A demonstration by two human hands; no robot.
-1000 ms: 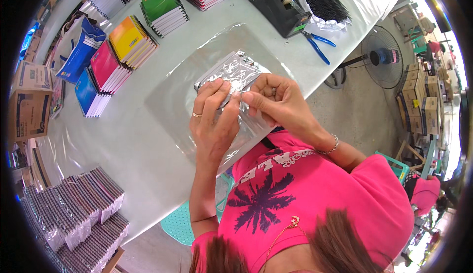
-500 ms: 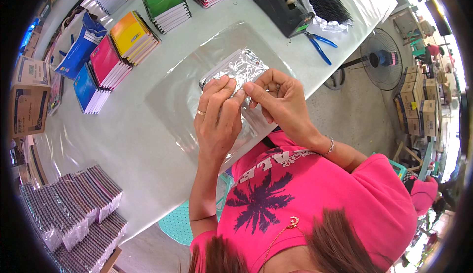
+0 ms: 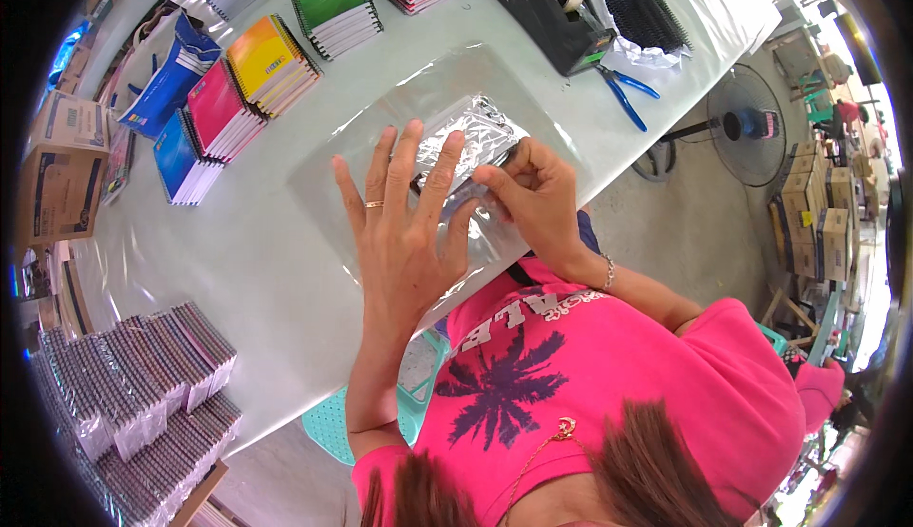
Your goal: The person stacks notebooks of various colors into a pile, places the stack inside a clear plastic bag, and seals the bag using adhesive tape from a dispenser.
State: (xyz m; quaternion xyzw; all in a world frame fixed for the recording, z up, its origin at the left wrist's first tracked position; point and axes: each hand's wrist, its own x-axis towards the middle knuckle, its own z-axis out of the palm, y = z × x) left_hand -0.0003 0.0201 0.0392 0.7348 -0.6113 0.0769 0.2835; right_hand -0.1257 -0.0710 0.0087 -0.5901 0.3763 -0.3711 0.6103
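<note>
A small pack wrapped in shiny clear plastic (image 3: 483, 129) lies on a wide transparent sheet (image 3: 333, 185) at the middle of the table. What is inside shows only in part; a dark edge runs along it. My left hand (image 3: 404, 218) is open, its fingers spread over the near left side of the pack; whether they touch it I cannot tell. My right hand (image 3: 540, 189) is closed at the near right corner of the pack, thumb and forefinger pinched on the plastic wrap.
Coiled notebook stacks in blue, pink, yellow (image 3: 268, 66), green (image 3: 333, 4) and red stand along the far left and back. Behind the pack are a black tape dispenser (image 3: 552, 13), blue-handled pliers (image 3: 623, 94) and black coils (image 3: 647, 13). Wrapped notebooks (image 3: 133, 375) pile at near left; a fan (image 3: 747, 127) stands right.
My left hand has lifted off the pack, shifted left and spread its fingers. My right hand stays pinched near the same corner, slightly lower. The view has shifted a little.
</note>
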